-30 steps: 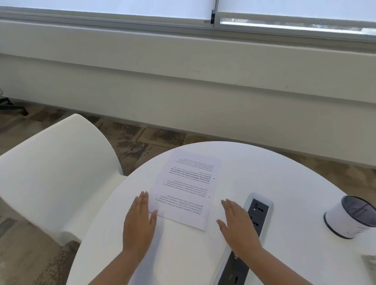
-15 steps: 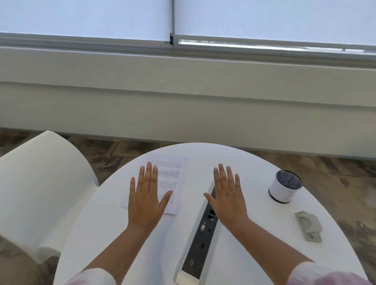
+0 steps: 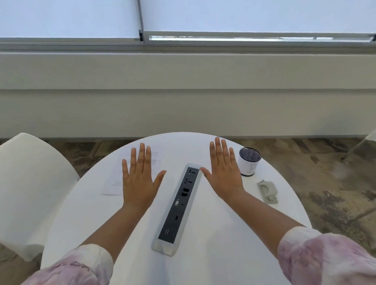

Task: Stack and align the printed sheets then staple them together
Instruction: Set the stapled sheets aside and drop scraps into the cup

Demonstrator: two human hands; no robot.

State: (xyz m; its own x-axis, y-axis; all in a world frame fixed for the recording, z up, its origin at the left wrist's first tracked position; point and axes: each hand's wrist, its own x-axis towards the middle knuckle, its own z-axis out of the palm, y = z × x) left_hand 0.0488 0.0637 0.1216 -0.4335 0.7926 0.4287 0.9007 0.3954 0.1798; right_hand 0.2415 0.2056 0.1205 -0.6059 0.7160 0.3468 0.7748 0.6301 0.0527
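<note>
Both hands have spread wider vs. half a sec ago: left hand point(image 3: 138, 180) flat, fingers splayed, grasping nothing, over the near right corner of the printed sheets point(image 3: 119, 179); right hand point(image 3: 225, 173) likewise splayed, empty, past the power strip point(image 3: 178, 205). Sheets lie towards the table's point(image 3: 212, 273) far left edge; can't tell how many. Paper looks light, floppy, prob. slides easily on the smooth top, so best pinched at opposite edges and tapped square. Stapler point(image 3: 267, 191) sits untouched by the right edge, near a cup point(image 3: 249, 162).
</note>
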